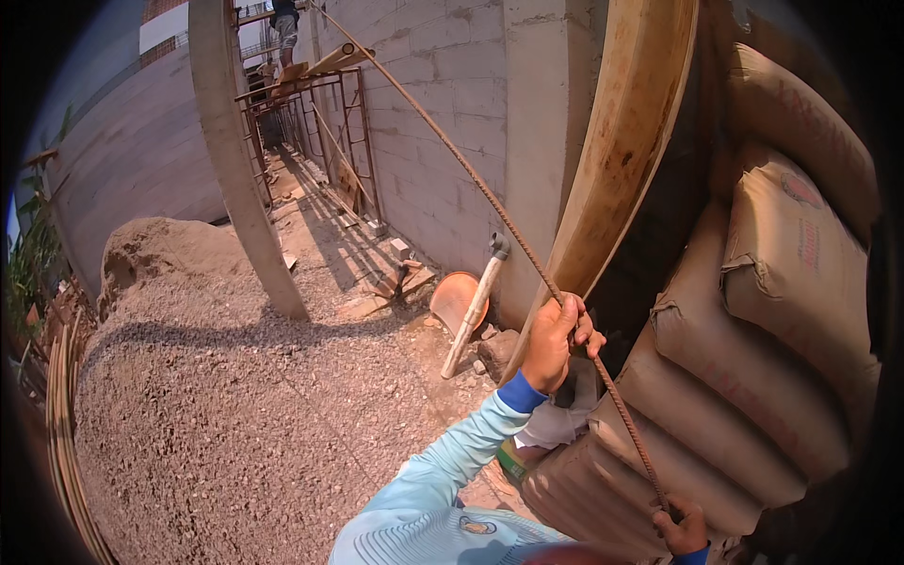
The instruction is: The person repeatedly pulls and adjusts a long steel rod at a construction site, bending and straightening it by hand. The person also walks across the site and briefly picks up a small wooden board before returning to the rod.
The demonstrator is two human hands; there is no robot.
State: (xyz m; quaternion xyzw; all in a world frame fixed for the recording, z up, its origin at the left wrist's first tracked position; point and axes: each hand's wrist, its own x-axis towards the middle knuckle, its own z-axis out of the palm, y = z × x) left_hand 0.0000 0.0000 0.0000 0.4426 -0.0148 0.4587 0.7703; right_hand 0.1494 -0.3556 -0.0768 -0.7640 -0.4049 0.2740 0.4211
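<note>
A long rusty ribbed rebar (460, 158) slants from the top of the view down to the lower right. My left hand (554, 345), with a light blue sleeve and dark blue cuff, is wrapped round it near a wooden board (623, 141). Lower down, close to the bar's near end, my right hand (682, 529) grips the same rebar beside the stacked sacks. Its fingers are closed; part of that hand lies in shade at the lower edge.
Brown paper sacks (791, 254) are piled at right. A gravel heap (235, 424) covers the left ground, with a concrete post (240, 160) behind it. An orange bucket (456, 299) and a pipe (477, 306) lean near the block wall (433, 80). Scaffolding (358, 132) and a person (285, 28) are farther back.
</note>
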